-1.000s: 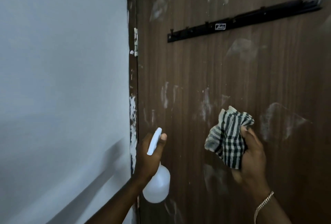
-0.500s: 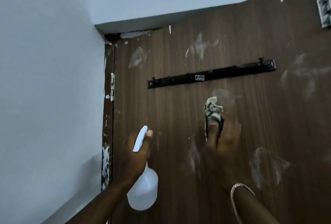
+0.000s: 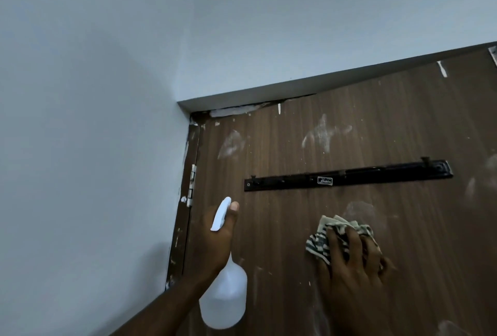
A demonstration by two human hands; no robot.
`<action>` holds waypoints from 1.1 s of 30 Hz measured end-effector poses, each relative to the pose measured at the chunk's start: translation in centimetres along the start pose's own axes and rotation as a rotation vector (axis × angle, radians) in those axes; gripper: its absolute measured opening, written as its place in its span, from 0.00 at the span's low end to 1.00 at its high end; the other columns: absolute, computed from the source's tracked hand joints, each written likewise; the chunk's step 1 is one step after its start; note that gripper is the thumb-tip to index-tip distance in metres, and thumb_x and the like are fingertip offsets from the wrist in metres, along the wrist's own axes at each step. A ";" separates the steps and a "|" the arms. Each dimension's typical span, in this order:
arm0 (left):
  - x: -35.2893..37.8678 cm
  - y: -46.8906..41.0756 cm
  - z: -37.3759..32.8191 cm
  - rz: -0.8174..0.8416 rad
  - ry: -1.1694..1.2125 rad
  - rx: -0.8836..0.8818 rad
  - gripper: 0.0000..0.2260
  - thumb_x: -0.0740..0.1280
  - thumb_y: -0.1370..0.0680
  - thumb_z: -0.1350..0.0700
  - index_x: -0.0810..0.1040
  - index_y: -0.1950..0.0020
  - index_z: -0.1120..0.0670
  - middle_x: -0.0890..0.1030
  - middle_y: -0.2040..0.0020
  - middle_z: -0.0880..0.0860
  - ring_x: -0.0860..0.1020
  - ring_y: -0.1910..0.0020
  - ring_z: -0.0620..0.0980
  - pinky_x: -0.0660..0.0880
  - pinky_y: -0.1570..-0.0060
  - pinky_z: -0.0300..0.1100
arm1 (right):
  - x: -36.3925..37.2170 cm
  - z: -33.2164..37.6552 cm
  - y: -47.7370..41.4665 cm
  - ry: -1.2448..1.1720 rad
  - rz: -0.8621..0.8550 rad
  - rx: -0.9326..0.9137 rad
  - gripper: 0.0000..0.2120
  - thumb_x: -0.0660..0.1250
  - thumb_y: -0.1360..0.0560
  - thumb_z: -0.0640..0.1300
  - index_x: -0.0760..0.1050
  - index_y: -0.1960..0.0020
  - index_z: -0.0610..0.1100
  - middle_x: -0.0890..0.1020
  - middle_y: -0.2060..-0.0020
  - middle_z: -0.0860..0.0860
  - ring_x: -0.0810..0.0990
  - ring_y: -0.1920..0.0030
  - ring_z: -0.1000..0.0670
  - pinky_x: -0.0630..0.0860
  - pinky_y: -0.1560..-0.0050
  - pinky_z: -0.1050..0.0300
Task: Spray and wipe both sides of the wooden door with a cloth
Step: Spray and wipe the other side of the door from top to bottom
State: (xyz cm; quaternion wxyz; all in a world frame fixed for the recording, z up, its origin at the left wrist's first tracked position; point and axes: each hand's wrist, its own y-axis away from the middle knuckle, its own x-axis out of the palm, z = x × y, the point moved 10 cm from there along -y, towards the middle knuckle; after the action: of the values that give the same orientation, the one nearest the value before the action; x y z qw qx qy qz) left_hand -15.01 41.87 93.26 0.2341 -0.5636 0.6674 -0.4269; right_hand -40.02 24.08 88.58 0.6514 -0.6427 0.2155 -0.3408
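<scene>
Against the door (image 3: 282,228), head view, both hands are raised at about the same height, below a black rail (image 3: 349,178) fixed across the panel.

Left hand (image 3: 217,241): the forearm enters from the lower left edge and slopes up to the right. The hand is wrapped round the neck of a spray bottle (image 3: 224,300), a firm grasp, with the thumb lying up along the white spray head (image 3: 221,213), its tip just beside the top of the head. The translucent white bottle body hangs below the hand. The bottle sits in front of the door's left part, near the hinge (image 3: 191,185); contact with the wood cannot be determined.

Right hand (image 3: 355,263): the back of the hand faces the camera, and the fingers are spread and fairly straight, pointing up and left. The hand presses a striped cloth (image 3: 322,239), dark and pale, flat onto the door; the fingers lie over the cloth and are not curled round it. The cloth is bunched and shows above and to the left of the fingers. The hand's outline is somewhat blurred.

Door condition: brown wood grain, with whitish smears (image 3: 325,132) above the rail, one pale patch just above the cloth, and scattered white flecks.

Markings: a small plate (image 3: 325,181) near the middle of the rail bears writing, too small to read. No writing can be made out on the bottle.

Surroundings: a pale wall (image 3: 80,147) stands left of the door and above it.
</scene>
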 end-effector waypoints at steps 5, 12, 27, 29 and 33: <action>0.0 -1.9 -1.4 -0.023 -0.041 0.034 0.29 0.65 0.28 0.36 0.80 0.33 0.52 0.84 0.43 0.49 0.83 0.49 0.48 0.79 0.51 0.35 | 1.3 0.1 -0.2 -0.018 -0.040 -0.071 0.24 0.67 0.34 0.40 0.83 0.38 0.44 0.80 0.38 0.40 0.76 0.39 0.33 0.68 0.47 0.37; -0.6 -4.6 -1.6 -0.059 -0.042 0.065 0.30 0.66 0.28 0.36 0.81 0.33 0.53 0.84 0.48 0.47 0.84 0.54 0.47 0.79 0.56 0.35 | -0.2 3.0 -3.5 -0.105 -0.141 -0.184 0.23 0.67 0.31 0.40 0.82 0.36 0.45 0.81 0.39 0.40 0.76 0.41 0.34 0.69 0.49 0.38; -2.4 -12.9 1.1 -0.035 -0.060 0.055 0.20 0.66 0.19 0.43 0.82 0.46 0.61 0.82 0.61 0.51 0.81 0.64 0.48 0.73 0.67 0.31 | 8.8 13.8 -24.6 -0.190 0.054 -0.025 0.20 0.62 0.21 0.50 0.71 0.30 0.47 0.70 0.32 0.41 0.66 0.34 0.36 0.68 0.39 0.38; -2.8 -13.4 1.5 -0.037 -0.070 0.083 0.13 0.66 0.18 0.46 0.79 0.48 0.56 0.80 0.63 0.47 0.80 0.64 0.46 0.71 0.66 0.31 | 12.7 16.7 -26.5 -0.145 0.200 -0.030 0.21 0.59 0.20 0.50 0.70 0.29 0.46 0.69 0.30 0.41 0.65 0.31 0.35 0.66 0.36 0.36; -3.4 -14.6 1.6 -0.026 -0.055 0.133 0.15 0.65 0.18 0.44 0.81 0.51 0.55 0.82 0.62 0.49 0.82 0.61 0.48 0.73 0.63 0.33 | 17.4 24.7 -27.3 -0.074 0.322 -0.362 0.26 0.54 0.19 0.55 0.67 0.26 0.44 0.65 0.25 0.40 0.60 0.25 0.35 0.60 0.29 0.35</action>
State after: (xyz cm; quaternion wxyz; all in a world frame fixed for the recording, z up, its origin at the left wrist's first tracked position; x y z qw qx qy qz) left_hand -4.85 44.65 104.02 0.2837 -0.5671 0.6234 -0.4575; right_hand -15.10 30.22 120.19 0.5788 -0.7186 0.3487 -0.1646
